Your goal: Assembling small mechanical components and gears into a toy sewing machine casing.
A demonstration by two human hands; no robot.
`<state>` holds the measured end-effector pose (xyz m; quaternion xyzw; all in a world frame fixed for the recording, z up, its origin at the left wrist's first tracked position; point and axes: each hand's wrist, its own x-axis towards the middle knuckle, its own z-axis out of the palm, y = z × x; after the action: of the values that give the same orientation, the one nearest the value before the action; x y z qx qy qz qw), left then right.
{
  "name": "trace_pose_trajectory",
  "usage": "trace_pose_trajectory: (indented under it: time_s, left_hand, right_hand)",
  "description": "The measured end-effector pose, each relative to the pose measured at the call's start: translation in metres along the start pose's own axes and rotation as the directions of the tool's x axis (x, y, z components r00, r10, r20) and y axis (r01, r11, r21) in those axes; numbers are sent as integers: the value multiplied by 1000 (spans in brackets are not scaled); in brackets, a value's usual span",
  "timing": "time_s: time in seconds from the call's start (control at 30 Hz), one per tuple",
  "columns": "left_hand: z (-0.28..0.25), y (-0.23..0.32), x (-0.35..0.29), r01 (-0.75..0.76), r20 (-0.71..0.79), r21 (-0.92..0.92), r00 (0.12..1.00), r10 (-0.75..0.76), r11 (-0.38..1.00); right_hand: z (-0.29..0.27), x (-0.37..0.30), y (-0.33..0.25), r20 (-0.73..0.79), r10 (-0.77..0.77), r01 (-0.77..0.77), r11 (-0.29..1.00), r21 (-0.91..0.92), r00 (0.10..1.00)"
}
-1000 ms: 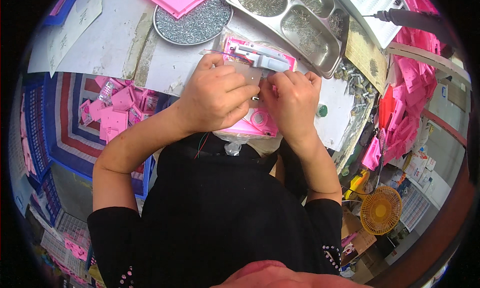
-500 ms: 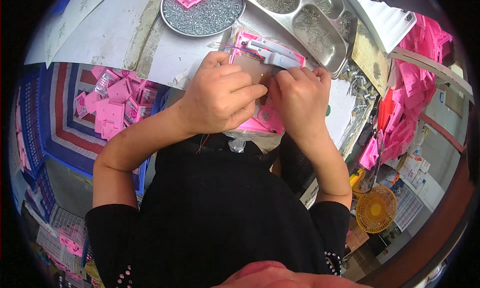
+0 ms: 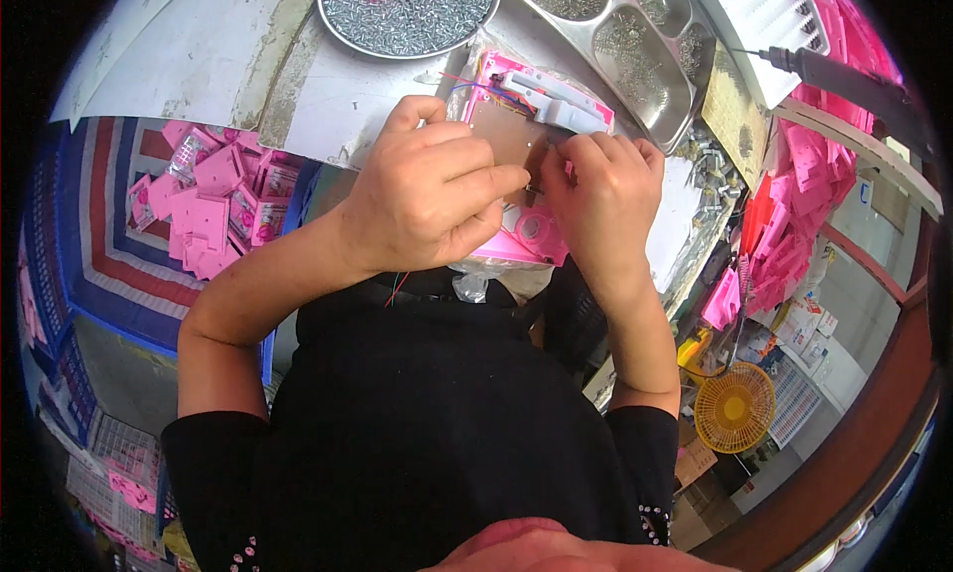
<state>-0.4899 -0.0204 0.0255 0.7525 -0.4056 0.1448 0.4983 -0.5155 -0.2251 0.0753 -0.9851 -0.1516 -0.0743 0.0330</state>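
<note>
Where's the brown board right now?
In the head view, the brown board sits above centre, over the pink housing, between the left hand and right hand, beside the grey part.

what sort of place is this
Probably a small assembly workshop: a round tray full of small metal parts, a metal tray with compartments, and a heap of pink plastic pieces suggest it.

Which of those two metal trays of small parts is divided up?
The steel tray beyond the right hand: it is partitioned, while the round tray farther left is undivided.
</note>
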Motion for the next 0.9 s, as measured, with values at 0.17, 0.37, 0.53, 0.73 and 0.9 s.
trace_pose_trajectory:
  time_s: [0.17, 0.37, 0.53, 0.73, 0.9]
  left_hand:
    - [-7, 1, -2, 31, -2, -10, 1000, -31, 999]
    - [-7, -2, -7, 50, 12, -12, 999, -50, 999]
    - [-5, -1, -4, 46, 34, -10, 998, -46, 999]
    - [-4, 0, -2, 62, 71, 5, 996, -62, 998]
    - [-1, -1, -3, 72, 84, 14, 994, -73, 997]
  right_hand:
    - [-11, -12, -6, 79, -66, 68, 997, -20, 995]
    - [-11, -22, 3, 91, -52, 39, 990, 137, 994]
    - [-2, -23, 6, 74, 125, -141, 947, 290, 989]
    - [5, -20, 12, 13, 47, -49, 939, 342, 999]
    - [10, -25, 15, -45, 9, 8, 932, 363, 999]
